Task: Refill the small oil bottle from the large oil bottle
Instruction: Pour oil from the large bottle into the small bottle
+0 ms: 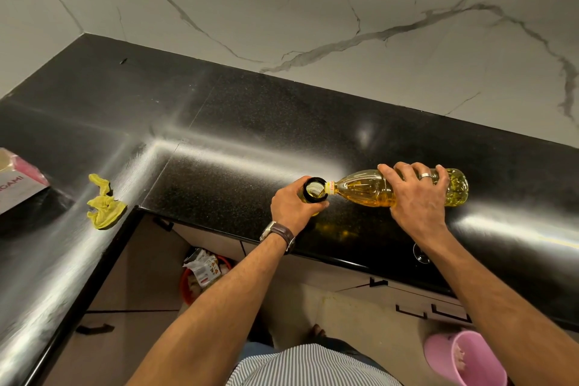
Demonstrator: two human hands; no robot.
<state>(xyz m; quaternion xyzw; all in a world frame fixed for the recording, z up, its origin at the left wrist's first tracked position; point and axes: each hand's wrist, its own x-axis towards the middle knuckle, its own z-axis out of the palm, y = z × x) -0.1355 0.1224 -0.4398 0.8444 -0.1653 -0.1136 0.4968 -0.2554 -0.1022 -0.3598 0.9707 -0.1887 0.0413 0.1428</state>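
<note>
Small oil bottle (314, 194): upright near the counter's front edge, uncapped, dark-rimmed round mouth facing up, body mostly hidden. Large oil bottle (369, 189): clear plastic, golden oil inside, tipped nearly horizontal, neck at the small bottle's rim.

Glossy black speckled stone L-shaped counter (250, 122). Crumpled yellow cloth (105, 204) lying at 9 o'clock near the inner corner. White printed box (18, 182) at the far 9 o'clock edge, partly cut off.
</note>
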